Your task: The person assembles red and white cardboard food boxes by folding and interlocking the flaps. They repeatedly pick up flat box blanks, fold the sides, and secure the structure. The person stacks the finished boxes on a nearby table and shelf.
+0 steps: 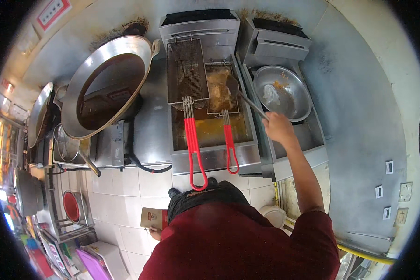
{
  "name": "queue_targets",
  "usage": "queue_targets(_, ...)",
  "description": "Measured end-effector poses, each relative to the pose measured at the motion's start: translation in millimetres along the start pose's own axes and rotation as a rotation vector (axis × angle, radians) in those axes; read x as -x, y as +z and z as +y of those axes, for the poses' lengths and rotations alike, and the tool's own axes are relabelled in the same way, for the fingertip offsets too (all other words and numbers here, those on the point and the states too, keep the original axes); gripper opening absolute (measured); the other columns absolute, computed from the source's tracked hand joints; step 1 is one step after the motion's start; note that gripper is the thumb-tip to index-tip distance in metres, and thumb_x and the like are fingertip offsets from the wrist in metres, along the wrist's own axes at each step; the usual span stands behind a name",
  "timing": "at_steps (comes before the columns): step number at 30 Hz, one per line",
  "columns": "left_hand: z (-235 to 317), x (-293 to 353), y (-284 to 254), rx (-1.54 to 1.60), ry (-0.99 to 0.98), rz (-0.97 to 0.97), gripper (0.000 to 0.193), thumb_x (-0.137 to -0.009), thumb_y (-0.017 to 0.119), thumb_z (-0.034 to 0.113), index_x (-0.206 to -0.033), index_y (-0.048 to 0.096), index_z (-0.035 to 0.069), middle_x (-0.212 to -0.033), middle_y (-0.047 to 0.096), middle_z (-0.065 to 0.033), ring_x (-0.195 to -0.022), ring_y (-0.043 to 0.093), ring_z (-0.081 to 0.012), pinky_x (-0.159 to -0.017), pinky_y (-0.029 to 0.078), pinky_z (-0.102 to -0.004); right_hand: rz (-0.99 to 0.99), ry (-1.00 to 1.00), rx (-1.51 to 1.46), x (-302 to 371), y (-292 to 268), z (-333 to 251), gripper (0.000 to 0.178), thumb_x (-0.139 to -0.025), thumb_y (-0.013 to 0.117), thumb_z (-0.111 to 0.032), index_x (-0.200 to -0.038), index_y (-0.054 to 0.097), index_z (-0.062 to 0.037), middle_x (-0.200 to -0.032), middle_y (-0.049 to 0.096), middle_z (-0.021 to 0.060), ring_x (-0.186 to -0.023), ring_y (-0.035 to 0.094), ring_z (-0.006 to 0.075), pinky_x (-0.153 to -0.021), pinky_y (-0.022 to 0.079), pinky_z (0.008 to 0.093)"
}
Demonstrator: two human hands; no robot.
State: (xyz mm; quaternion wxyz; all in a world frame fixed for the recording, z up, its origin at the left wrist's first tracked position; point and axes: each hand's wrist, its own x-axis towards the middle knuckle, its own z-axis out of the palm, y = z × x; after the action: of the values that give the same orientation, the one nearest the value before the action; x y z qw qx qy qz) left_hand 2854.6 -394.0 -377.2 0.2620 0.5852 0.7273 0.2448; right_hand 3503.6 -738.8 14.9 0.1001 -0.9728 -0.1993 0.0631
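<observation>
My right hand (279, 128) is closed round the long metal handle of a ladle (254, 105). The ladle's dark head rests at the right edge of a small wire fryer basket (223, 112), over bubbling oil with golden pieces of food (218, 89) in it. Low beside my body, my left hand (155, 233) grips the lower edge of a brown paper bag (152, 217) with a red side. To the left of the small basket, a larger wire basket (185, 70) sits raised above the oil, apparently holding no food. Both baskets have red handles reaching over the front of the deep fryer (210, 161).
Right of the fryer, a steel bowl (291, 114) holds crumbs and something whitish. A big wok (140, 86) of dark liquid stands at left, near a handled strainer (69, 143). On the floor are a red-lined bucket (72, 206) and a white lidded tub (272, 216).
</observation>
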Motion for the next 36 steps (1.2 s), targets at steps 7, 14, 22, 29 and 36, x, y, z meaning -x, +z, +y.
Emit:
queue_targets(7,12,12,-5,-0.08,-0.014,0.044,0.054,-0.107,0.043,0.045,-0.108,0.067,-0.004,-0.105,0.068,-0.0303,-0.095,0.062,-0.0495,-0.084,0.049,-0.0521,-0.021,0.039,-0.15,-48,58,-14,0.034,-0.097,0.06,-0.031,-0.114,0.068,-0.0026,-0.118,0.068,0.0239,-0.112,0.064,0.0451,-0.096,0.052,0.0519)
queue_targets(14,2,29,-19,-0.087,-0.063,0.087,0.055,-0.107,0.043,0.045,-0.108,0.067,-0.004,-0.105,0.068,-0.0302,-0.094,0.063,-0.0489,-0.084,0.049,-0.0521,-0.004,0.016,-0.102,-18,39,-6,0.033,-0.095,0.062,-0.033,-0.109,0.069,-0.0034,-0.114,0.069,0.0222,-0.111,0.064,0.0425,-0.095,0.051,0.0519)
queue_targets(22,-5,34,-25,-0.072,-0.062,0.126,0.055,-0.107,0.043,0.045,-0.108,0.066,-0.005,-0.105,0.069,-0.03,-0.094,0.063,-0.0482,-0.084,0.049,-0.0521,0.072,0.127,-0.041,-62,46,-38,0.029,-0.097,0.061,-0.024,-0.121,0.068,-0.0098,-0.104,0.072,0.0226,-0.099,0.068,0.0457,-0.086,0.054,0.0551)
queue_targets(29,6,45,-67,-0.037,0.04,0.01,0.057,-0.108,0.041,0.044,-0.11,0.065,-0.008,-0.103,0.069,-0.0289,-0.091,0.064,-0.0459,-0.083,0.049,-0.0514,0.076,0.173,-0.02,-10,48,-37,0.028,-0.098,0.059,-0.022,-0.123,0.063,-0.0109,-0.1,0.072,0.022,-0.097,0.069,0.0433,-0.083,0.056,0.0549)
queue_targets(36,56,21,-126,-0.187,0.012,-0.008,0.051,-0.109,0.042,0.036,-0.111,0.064,-0.009,-0.102,0.068,-0.0292,-0.094,0.065,-0.0451,-0.085,0.05,-0.0497,0.282,0.07,-0.231,44,87,-30,0.033,-0.1,0.061,-0.024,-0.126,0.062,-0.0038,-0.095,0.072,0.0186,-0.085,0.071,0.0378,-0.073,0.054,0.0499)
